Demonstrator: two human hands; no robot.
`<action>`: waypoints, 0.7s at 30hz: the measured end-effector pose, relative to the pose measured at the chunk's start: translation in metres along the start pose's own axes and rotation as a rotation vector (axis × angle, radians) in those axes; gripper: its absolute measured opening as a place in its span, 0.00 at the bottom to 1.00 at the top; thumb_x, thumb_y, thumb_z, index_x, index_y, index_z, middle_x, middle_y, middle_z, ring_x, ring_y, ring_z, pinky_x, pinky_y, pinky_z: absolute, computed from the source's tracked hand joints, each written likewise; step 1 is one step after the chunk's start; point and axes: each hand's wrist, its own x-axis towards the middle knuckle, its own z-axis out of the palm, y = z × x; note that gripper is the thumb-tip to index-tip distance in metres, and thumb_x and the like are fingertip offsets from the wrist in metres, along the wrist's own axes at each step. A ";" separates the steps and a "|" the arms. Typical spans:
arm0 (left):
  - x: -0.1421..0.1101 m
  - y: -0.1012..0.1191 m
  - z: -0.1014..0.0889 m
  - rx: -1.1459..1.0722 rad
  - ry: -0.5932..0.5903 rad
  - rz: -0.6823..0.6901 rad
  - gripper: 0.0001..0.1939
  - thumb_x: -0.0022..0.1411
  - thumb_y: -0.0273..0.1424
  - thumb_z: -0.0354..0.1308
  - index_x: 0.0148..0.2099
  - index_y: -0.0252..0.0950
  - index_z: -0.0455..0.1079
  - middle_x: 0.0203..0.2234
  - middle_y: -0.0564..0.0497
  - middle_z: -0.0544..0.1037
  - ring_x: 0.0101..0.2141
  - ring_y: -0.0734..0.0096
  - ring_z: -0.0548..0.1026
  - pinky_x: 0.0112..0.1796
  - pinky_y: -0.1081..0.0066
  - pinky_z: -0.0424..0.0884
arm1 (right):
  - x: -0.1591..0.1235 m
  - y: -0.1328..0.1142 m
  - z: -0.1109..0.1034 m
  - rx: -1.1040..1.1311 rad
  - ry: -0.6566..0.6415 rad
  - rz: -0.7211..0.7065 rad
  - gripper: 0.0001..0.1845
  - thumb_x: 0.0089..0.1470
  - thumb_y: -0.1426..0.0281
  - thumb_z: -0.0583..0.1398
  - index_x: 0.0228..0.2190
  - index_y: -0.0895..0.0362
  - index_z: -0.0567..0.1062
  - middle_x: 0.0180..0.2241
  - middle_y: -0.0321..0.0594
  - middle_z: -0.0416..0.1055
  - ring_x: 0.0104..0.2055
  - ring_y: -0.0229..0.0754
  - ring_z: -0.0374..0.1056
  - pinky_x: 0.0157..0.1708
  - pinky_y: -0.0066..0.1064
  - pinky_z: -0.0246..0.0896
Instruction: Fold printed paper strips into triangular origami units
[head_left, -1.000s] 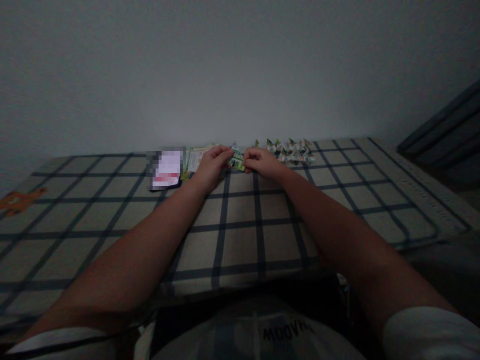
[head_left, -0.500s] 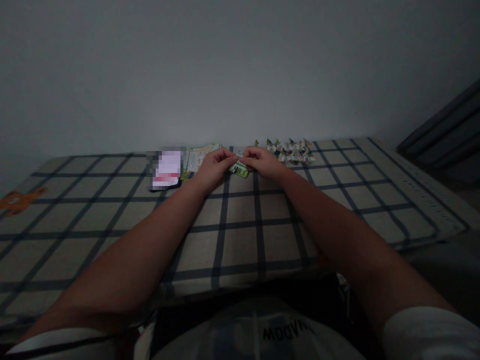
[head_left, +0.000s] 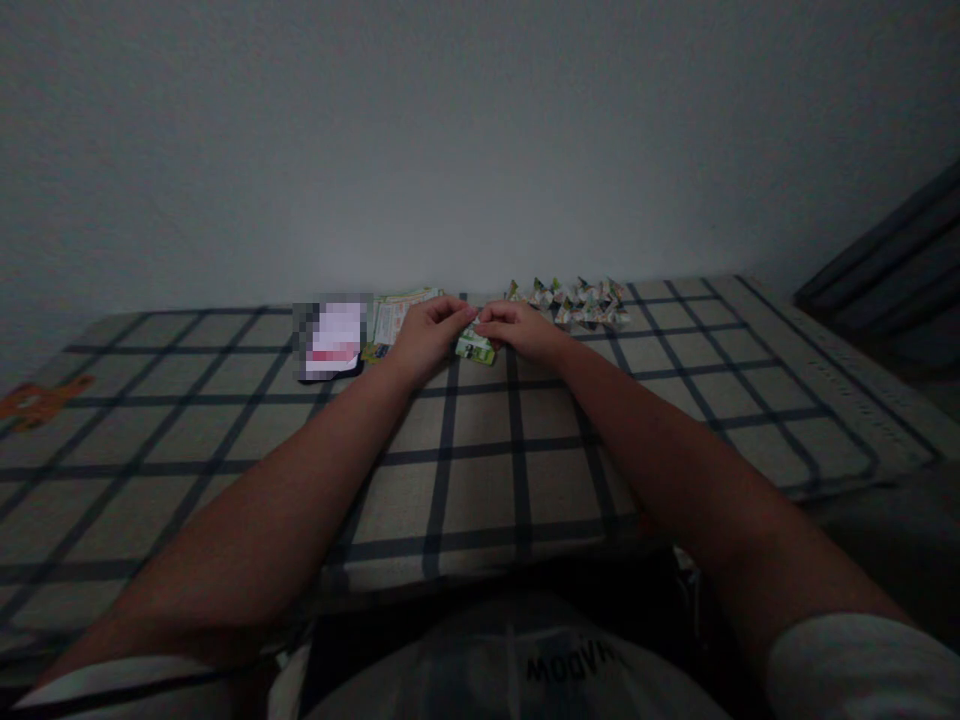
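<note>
Between my hands is a small piece of green and white printed paper (head_left: pixel 475 350), its lower part showing below the fingertips. My left hand (head_left: pixel 433 335) pinches its upper left side with thumb and fingers. From the other side my right hand (head_left: pixel 521 328) closes on its upper right, the two thumbs almost meeting. The fingers hide the paper's top edge. Just left of my left hand lie printed paper sheets (head_left: pixel 390 316). Several small folded paper pieces with pointed tips (head_left: pixel 592 303) stand beyond my right hand.
A phone with a lit, blurred screen (head_left: pixel 334 338) lies left of the sheets. The table wears a checked cloth (head_left: pixel 480 490), with an orange figure (head_left: pixel 41 400) at its left. Behind rises a plain wall (head_left: pixel 465 150); dark draped fabric (head_left: pixel 892 250) hangs at the right.
The paper between my fingers has turned slightly and its lower edge sits a little lower. My right hand has dropped a little. Everything else on the table stays put.
</note>
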 end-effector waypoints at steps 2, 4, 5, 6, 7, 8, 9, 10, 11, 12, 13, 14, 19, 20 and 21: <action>-0.001 0.000 0.000 -0.002 -0.027 -0.014 0.16 0.51 0.44 0.74 0.32 0.37 0.80 0.27 0.51 0.80 0.29 0.70 0.73 0.33 0.69 0.69 | 0.001 0.000 0.000 0.001 -0.003 0.020 0.11 0.54 0.73 0.62 0.22 0.55 0.69 0.20 0.30 0.60 0.26 0.35 0.57 0.30 0.28 0.55; -0.001 -0.001 0.001 -0.008 -0.052 -0.039 0.16 0.51 0.44 0.74 0.32 0.37 0.80 0.27 0.51 0.80 0.28 0.70 0.73 0.32 0.70 0.68 | 0.001 0.000 -0.002 -0.007 -0.005 0.028 0.10 0.52 0.73 0.62 0.21 0.56 0.69 0.20 0.30 0.59 0.26 0.36 0.56 0.30 0.28 0.55; -0.002 -0.002 0.000 -0.006 -0.058 -0.046 0.16 0.52 0.45 0.74 0.32 0.38 0.80 0.27 0.51 0.80 0.28 0.70 0.73 0.31 0.70 0.67 | 0.001 0.000 -0.003 -0.014 -0.006 0.027 0.10 0.52 0.73 0.62 0.21 0.56 0.68 0.20 0.30 0.59 0.26 0.36 0.56 0.30 0.29 0.55; -0.002 -0.002 0.000 -0.003 -0.060 -0.046 0.16 0.51 0.45 0.74 0.32 0.38 0.80 0.27 0.51 0.80 0.28 0.71 0.72 0.31 0.70 0.67 | 0.001 0.000 -0.003 -0.020 -0.006 0.026 0.10 0.51 0.73 0.61 0.21 0.56 0.68 0.20 0.30 0.59 0.26 0.36 0.56 0.30 0.29 0.55; -0.002 -0.003 0.000 0.004 -0.060 -0.042 0.16 0.51 0.45 0.74 0.32 0.38 0.80 0.28 0.51 0.80 0.28 0.71 0.72 0.31 0.71 0.66 | 0.001 -0.001 -0.004 -0.025 -0.007 0.026 0.10 0.51 0.73 0.61 0.21 0.55 0.68 0.20 0.30 0.58 0.26 0.36 0.56 0.30 0.29 0.54; -0.002 -0.003 0.000 0.015 -0.065 -0.037 0.17 0.51 0.45 0.75 0.32 0.38 0.80 0.28 0.51 0.79 0.28 0.71 0.72 0.31 0.71 0.66 | 0.001 -0.001 -0.005 -0.031 -0.009 0.027 0.10 0.51 0.73 0.61 0.21 0.55 0.69 0.20 0.30 0.59 0.26 0.36 0.55 0.30 0.29 0.54; -0.002 -0.003 0.000 0.026 -0.073 -0.036 0.17 0.50 0.45 0.75 0.32 0.38 0.80 0.28 0.51 0.79 0.28 0.72 0.72 0.31 0.71 0.66 | 0.001 -0.001 -0.005 -0.036 -0.009 0.029 0.09 0.52 0.72 0.62 0.21 0.55 0.69 0.21 0.30 0.59 0.26 0.37 0.56 0.30 0.29 0.53; -0.002 -0.003 0.000 0.034 -0.082 -0.039 0.17 0.50 0.46 0.75 0.32 0.38 0.80 0.27 0.51 0.78 0.28 0.72 0.71 0.30 0.71 0.65 | 0.001 -0.001 -0.005 -0.042 -0.008 0.029 0.09 0.52 0.72 0.62 0.22 0.55 0.70 0.21 0.31 0.59 0.27 0.37 0.56 0.30 0.29 0.53; -0.002 -0.002 0.000 0.037 -0.088 -0.042 0.18 0.51 0.46 0.75 0.32 0.38 0.79 0.27 0.51 0.78 0.27 0.72 0.71 0.30 0.71 0.65 | 0.001 -0.001 -0.006 -0.048 -0.007 0.026 0.08 0.52 0.71 0.62 0.22 0.55 0.70 0.21 0.31 0.60 0.27 0.37 0.56 0.30 0.29 0.53; -0.002 -0.001 0.000 0.037 -0.091 -0.041 0.18 0.51 0.46 0.75 0.32 0.38 0.79 0.27 0.51 0.78 0.27 0.72 0.70 0.30 0.71 0.65 | 0.000 -0.001 -0.006 -0.054 -0.003 0.017 0.08 0.52 0.71 0.62 0.23 0.55 0.70 0.22 0.31 0.60 0.27 0.37 0.56 0.30 0.29 0.53; -0.002 0.000 0.000 0.031 -0.086 -0.035 0.18 0.51 0.46 0.75 0.32 0.38 0.79 0.26 0.52 0.77 0.27 0.72 0.70 0.30 0.70 0.65 | 0.000 -0.002 -0.006 -0.062 0.003 0.003 0.09 0.53 0.70 0.62 0.23 0.55 0.70 0.22 0.31 0.60 0.28 0.38 0.56 0.30 0.29 0.53; -0.001 0.001 0.000 0.020 -0.067 -0.024 0.18 0.51 0.46 0.75 0.31 0.38 0.78 0.26 0.52 0.77 0.27 0.72 0.70 0.30 0.70 0.65 | -0.001 -0.002 -0.006 -0.071 0.012 -0.014 0.09 0.54 0.70 0.61 0.24 0.55 0.70 0.23 0.31 0.60 0.28 0.38 0.57 0.30 0.29 0.53; 0.001 0.002 0.001 -0.016 0.064 0.005 0.18 0.48 0.43 0.77 0.26 0.39 0.73 0.21 0.55 0.71 0.24 0.74 0.65 0.28 0.69 0.61 | -0.002 0.001 -0.006 -0.157 0.059 -0.058 0.14 0.59 0.67 0.61 0.23 0.54 0.66 0.24 0.32 0.58 0.30 0.38 0.56 0.32 0.29 0.54; 0.002 0.002 0.001 -0.016 0.073 -0.002 0.18 0.48 0.43 0.76 0.26 0.39 0.73 0.20 0.55 0.70 0.23 0.73 0.64 0.28 0.69 0.61 | -0.001 0.002 -0.006 -0.171 0.065 -0.058 0.14 0.60 0.67 0.61 0.23 0.54 0.66 0.24 0.32 0.58 0.30 0.38 0.56 0.32 0.29 0.54; 0.002 0.001 0.001 -0.015 0.074 -0.008 0.18 0.49 0.44 0.76 0.25 0.39 0.72 0.19 0.55 0.69 0.23 0.73 0.64 0.27 0.69 0.60 | -0.001 0.003 -0.006 -0.180 0.067 -0.057 0.14 0.60 0.68 0.61 0.24 0.55 0.66 0.24 0.32 0.58 0.30 0.38 0.56 0.32 0.29 0.53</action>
